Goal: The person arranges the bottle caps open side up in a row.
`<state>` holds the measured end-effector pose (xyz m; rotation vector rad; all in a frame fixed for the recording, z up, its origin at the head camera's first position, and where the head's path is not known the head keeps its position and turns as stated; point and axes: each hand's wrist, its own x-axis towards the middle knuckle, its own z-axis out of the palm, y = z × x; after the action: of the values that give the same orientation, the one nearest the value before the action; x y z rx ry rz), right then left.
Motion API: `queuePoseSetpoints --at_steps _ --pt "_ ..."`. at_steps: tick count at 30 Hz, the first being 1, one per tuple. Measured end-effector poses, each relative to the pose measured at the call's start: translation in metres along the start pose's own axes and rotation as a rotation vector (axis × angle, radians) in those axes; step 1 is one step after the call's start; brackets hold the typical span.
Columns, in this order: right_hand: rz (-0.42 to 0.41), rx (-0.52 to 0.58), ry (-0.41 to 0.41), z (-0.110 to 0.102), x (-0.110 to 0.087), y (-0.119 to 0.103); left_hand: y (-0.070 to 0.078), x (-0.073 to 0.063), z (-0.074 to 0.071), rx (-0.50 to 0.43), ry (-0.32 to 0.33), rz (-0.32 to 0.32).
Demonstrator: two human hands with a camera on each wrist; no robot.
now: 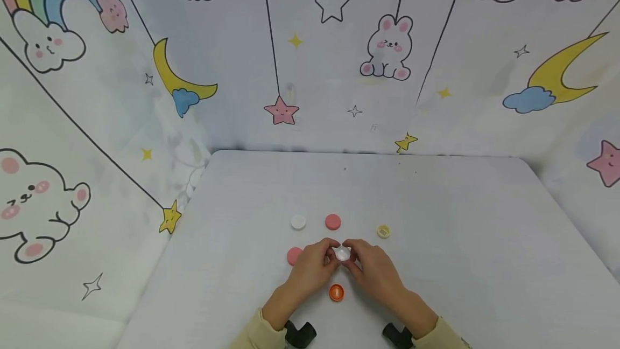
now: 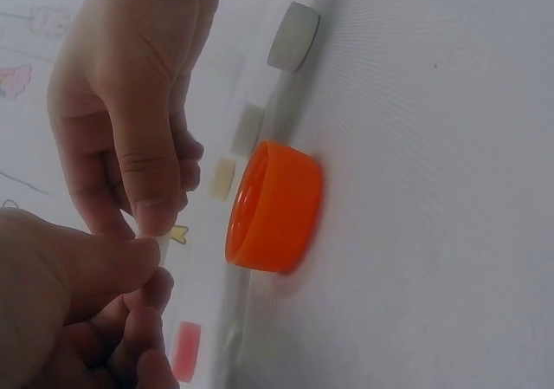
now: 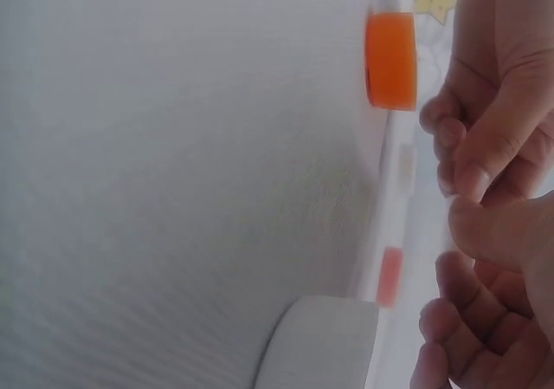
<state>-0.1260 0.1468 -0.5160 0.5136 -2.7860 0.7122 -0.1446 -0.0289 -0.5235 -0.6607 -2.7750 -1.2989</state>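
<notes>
A small shiny whitish round piece [image 1: 343,253], perhaps a bottle cap, sits between both hands' fingertips above the table. My left hand [image 1: 315,264] pinches it from one side, and my right hand [image 1: 377,269] pinches it from the other. In both wrist views the fingers mostly cover it. Below the hands, an orange bottle cap [image 1: 336,293] lies hollow side up; the left wrist view shows this orange cap [image 2: 281,207] close by. A pinkish-red cap [image 1: 293,256] is partly hidden behind the left hand.
Beyond the hands lie a white cap [image 1: 298,222], a red cap [image 1: 332,222] and a yellow cap [image 1: 383,231]. Another white cap [image 3: 320,346] shows near the right hand in the right wrist view. A cartoon-printed backdrop [image 1: 329,96] borders the white table [image 1: 484,241].
</notes>
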Motion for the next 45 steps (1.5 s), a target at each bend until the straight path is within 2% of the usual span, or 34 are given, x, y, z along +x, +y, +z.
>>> queuePoseSetpoints --at_steps 5,12,16,22,29,45 --pt "-0.01 -0.024 -0.005 0.0004 0.0005 0.0009 0.0013 0.0006 -0.0007 0.067 -0.016 -0.004" --pt "0.037 -0.055 -0.071 0.0023 0.0031 0.0012 0.0021 0.0019 0.0022 0.201 -0.035 -0.008" --pt "0.052 -0.078 -0.103 0.003 0.005 0.0004 0.0032 0.0019 0.0036 0.244 -0.044 -0.012" --pt "0.042 -0.099 -0.149 0.0056 0.0068 0.0011 0.0025 0.0025 0.0053 0.275 -0.063 -0.026" --pt "0.02 -0.103 -0.141 0.0079 0.0058 0.0024 0.0012 0.002 0.0071 0.284 -0.074 -0.038" --pt "0.042 -0.092 -0.175 0.0096 0.0071 0.003 0.001 0.0014 0.0089 0.277 -0.073 -0.055"
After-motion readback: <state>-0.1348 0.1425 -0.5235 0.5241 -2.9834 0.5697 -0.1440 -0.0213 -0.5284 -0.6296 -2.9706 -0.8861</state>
